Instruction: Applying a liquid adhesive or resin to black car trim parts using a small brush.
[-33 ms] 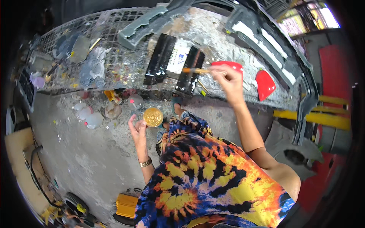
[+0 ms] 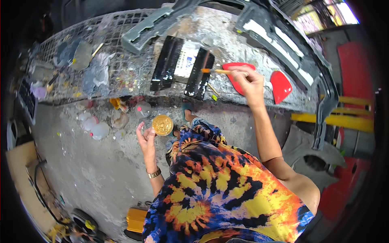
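My right hand (image 2: 249,84) is closed round the wooden handle of a thin paintbrush (image 2: 221,71). The orange-coated bristles lie over the right one of two glossy black panels (image 2: 199,81); whether they touch it I cannot tell. In my left hand (image 2: 147,137), held low in front of the bench, is a small round cup of gold paint (image 2: 163,124), gripped at its side. The left black panel (image 2: 167,62) rests a little apart, with a printed white-and-silver can or sheet (image 2: 187,60) between the two.
Two glossy red parts (image 2: 281,87) lie right on the paint-stained bench (image 2: 227,36). A long grey bumper-like frame (image 2: 279,44) curves round its far and right side. Below, plastic bottles (image 2: 99,129) stand on the floor. Dried rags and scraps (image 2: 97,71) cover the left mesh.
The right hand and the brush have shifted slightly right, and the brush tip sits a bit higher on the right black panel. The left hand with the cup stays nearly still.
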`<state>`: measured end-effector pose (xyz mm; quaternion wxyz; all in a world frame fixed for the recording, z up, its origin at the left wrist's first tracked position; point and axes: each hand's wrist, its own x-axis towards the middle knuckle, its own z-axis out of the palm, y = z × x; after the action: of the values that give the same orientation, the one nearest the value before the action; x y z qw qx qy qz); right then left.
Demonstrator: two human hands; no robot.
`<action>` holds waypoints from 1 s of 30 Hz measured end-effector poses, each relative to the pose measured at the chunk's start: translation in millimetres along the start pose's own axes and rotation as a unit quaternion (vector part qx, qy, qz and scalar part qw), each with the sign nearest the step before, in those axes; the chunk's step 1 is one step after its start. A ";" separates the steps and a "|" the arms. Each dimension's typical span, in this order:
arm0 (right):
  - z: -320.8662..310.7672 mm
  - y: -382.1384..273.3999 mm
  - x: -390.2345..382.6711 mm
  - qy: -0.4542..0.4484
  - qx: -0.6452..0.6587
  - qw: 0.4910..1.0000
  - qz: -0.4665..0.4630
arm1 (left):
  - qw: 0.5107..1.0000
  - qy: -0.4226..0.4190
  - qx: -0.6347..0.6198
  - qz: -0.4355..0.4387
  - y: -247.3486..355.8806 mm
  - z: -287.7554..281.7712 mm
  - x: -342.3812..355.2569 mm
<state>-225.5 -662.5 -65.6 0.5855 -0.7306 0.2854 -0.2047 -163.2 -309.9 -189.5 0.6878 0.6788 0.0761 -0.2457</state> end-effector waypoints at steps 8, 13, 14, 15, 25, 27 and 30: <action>-94.9 73.6 -10.4 0.165 -0.112 0.980 -0.007 | 0.984 -0.157 0.067 -0.045 -0.7 26.1 32.9; -84.9 128.8 21.2 0.080 -0.314 0.945 -0.042 | 0.986 -0.150 0.055 -0.054 -18.7 32.7 55.1; -78.1 138.5 23.8 0.043 -0.374 0.926 -0.033 | 0.987 -0.142 0.055 -0.055 -22.0 29.4 55.1; -74.4 151.9 28.6 -0.015 -0.403 0.913 -0.062 | 0.988 -0.130 0.050 -0.064 -23.0 29.0 54.6; -8.6 267.6 20.5 -0.280 -0.572 0.770 0.038 | 0.998 -0.040 -0.016 -0.042 -15.4 40.6 40.3; -3.8 270.8 19.8 -0.283 -0.573 0.767 0.058 | 0.998 -0.031 -0.020 -0.045 -11.6 40.5 36.3; -2.0 274.8 19.7 -0.286 -0.572 0.765 0.082 | 0.998 -0.027 -0.034 -0.048 -13.2 34.7 33.4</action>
<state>-260.7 -718.5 -333.0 0.1282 -0.9286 0.2279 0.2635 -148.0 -350.9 -213.6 0.6998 0.6435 0.0981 -0.2943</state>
